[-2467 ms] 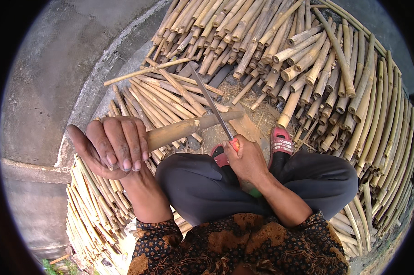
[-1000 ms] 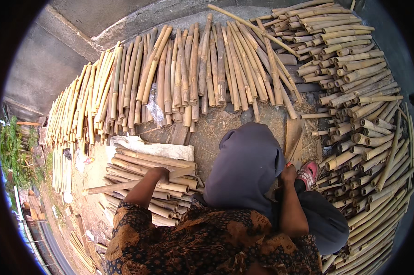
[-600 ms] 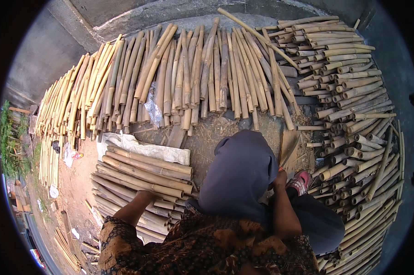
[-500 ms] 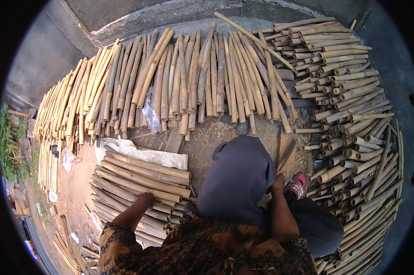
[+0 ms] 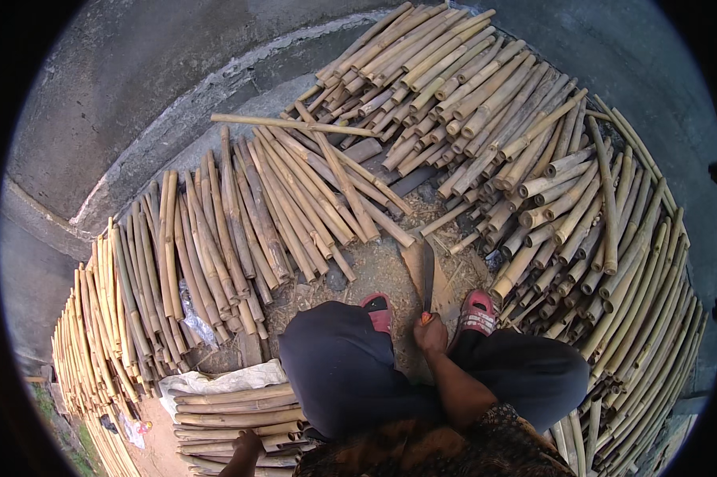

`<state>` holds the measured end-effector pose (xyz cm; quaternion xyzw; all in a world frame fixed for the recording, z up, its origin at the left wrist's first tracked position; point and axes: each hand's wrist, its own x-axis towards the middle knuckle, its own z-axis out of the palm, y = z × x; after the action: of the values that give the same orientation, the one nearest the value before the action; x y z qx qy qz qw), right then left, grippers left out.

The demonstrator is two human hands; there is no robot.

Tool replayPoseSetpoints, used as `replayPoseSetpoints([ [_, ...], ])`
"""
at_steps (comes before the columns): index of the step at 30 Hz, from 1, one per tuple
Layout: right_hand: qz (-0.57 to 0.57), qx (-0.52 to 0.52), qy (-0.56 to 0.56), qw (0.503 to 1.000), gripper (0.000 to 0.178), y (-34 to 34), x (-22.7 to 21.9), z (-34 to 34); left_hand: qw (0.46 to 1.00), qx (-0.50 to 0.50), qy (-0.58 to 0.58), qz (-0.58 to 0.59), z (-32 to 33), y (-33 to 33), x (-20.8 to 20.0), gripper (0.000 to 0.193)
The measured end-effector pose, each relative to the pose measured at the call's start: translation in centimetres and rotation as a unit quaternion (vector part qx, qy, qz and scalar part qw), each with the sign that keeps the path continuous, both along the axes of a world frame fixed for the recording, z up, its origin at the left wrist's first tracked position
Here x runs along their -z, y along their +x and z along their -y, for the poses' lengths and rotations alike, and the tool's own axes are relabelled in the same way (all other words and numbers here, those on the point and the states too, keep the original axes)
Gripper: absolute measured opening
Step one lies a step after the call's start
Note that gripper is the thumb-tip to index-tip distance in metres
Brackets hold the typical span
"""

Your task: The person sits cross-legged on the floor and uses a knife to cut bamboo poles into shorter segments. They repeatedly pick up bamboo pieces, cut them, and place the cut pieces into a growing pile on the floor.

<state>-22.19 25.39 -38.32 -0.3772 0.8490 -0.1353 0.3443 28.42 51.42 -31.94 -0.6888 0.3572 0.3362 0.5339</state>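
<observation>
My right hand (image 5: 431,335) is closed round the orange handle of a machete (image 5: 429,280). Its dark blade points away from me, over a flat piece of wood (image 5: 413,260) on the ground between my feet. At the lower left my left hand (image 5: 249,443) rests on a low stack of cut bamboo poles (image 5: 235,400). Its fingers are small and dark here, so I cannot make out whether they grip a pole. A white sack (image 5: 223,380) lies at the far edge of that stack.
A long row of bamboo poles (image 5: 215,230) leans along the concrete wall (image 5: 136,103). To the right, a big pile of bamboo (image 5: 549,207) curves close round my right leg. One pole (image 5: 291,123) lies across the row. Shavings and dirt cover the ground around my pink sandals (image 5: 477,312).
My view has turned to the right, so the poles and the low stack sit farther left and lower. The machete and both sandals now show plainly. My left hand stays at the low stack.
</observation>
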Motion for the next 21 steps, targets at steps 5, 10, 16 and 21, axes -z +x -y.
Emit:
replayPoseSetpoints([
  [5,0.023,0.004,0.003,1.0,0.042,-1.0,-0.1,0.5,0.972,0.014,0.192,-0.133,10.6,1.5,-2.8,0.062],
  [10,0.038,-0.001,0.035,0.999,0.042,-2.1,0.4,0.5,0.911,-0.032,-0.294,-0.288,30.5,-7.2,-10.4,0.035],
  [16,0.067,0.018,0.065,0.996,0.044,-2.5,0.8,1.0,0.619,-0.089,-0.58,-0.522,55.9,-25.4,-12.9,0.037],
  [21,0.054,0.003,0.045,0.998,0.039,-2.5,0.7,1.4,0.583,0.056,-0.652,-0.481,72.2,-38.1,-10.3,0.047],
])
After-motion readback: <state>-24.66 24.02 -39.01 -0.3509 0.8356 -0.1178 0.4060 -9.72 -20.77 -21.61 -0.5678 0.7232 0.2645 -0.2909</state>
